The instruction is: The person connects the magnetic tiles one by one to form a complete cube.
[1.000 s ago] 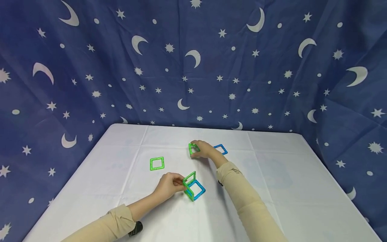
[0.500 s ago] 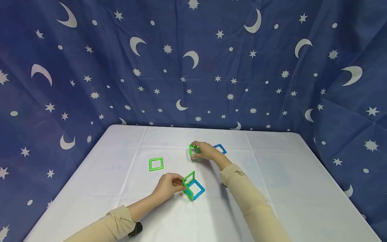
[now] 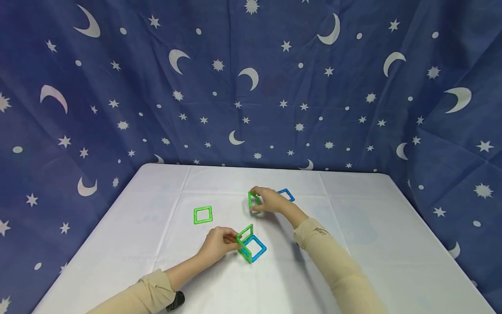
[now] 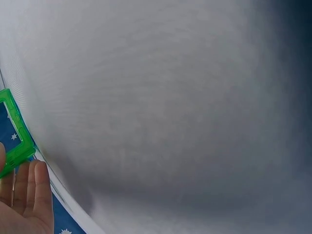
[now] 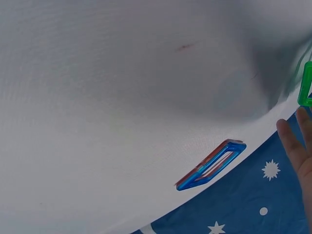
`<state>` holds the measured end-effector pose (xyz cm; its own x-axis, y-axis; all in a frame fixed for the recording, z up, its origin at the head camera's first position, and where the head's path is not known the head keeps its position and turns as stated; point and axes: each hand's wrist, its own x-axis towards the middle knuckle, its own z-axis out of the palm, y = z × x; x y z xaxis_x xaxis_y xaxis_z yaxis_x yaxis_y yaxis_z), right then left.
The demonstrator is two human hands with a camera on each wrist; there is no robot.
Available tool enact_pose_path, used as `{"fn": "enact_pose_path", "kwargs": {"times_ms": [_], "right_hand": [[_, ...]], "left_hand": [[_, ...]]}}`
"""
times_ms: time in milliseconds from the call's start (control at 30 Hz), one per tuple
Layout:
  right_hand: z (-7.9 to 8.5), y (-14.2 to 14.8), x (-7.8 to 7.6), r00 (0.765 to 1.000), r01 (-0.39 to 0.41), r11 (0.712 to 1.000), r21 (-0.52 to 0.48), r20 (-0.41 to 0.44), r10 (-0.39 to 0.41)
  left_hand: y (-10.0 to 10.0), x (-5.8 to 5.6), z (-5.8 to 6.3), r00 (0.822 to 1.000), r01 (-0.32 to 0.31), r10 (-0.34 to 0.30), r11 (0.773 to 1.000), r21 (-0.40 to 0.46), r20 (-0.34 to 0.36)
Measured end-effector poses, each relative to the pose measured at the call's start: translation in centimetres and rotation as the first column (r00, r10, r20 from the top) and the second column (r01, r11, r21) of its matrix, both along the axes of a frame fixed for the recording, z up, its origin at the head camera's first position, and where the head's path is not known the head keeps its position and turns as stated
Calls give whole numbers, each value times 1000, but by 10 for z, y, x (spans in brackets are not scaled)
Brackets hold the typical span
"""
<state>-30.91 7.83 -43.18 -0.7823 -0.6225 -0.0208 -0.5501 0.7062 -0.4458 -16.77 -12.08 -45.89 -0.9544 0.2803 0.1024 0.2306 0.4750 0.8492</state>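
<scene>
My left hand pinches the edge of an upright green square frame tile. A second green tile stands at its back corner, and both rise along the sides of a flat blue square tile. Beyond them, my right hand grips another green tile between thumb and fingers, tilted upright. In the left wrist view, fingertips touch the green tile's corner; in the right wrist view, only part of the green tile shows above the fingers.
One more green tile lies flat to the left of the right hand. A blue tile lies behind the right wrist, partly covered by it. White cloth covers the table, and a blue star-and-moon curtain hangs behind.
The right hand has drawn its green tile slightly nearer and to the right. The left hand and the joined tiles have kept their place.
</scene>
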Motion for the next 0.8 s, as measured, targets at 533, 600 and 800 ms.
{"fn": "enact_pose_path", "kwargs": {"times_ms": [533, 600, 800], "right_hand": [[-2, 23, 17, 998, -65, 997, -33, 0, 65], [0, 25, 19, 997, -81, 996, -28, 2, 81], [7, 31, 28, 991, -130, 990, -60, 37, 132]], "left_hand": [[0, 0, -1, 1000, 3, -3, 1000, 19, -20], [0, 1, -2, 1000, 5, -4, 1000, 21, -21], [-1, 1, -2, 1000, 8, -8, 999, 31, -10]]}}
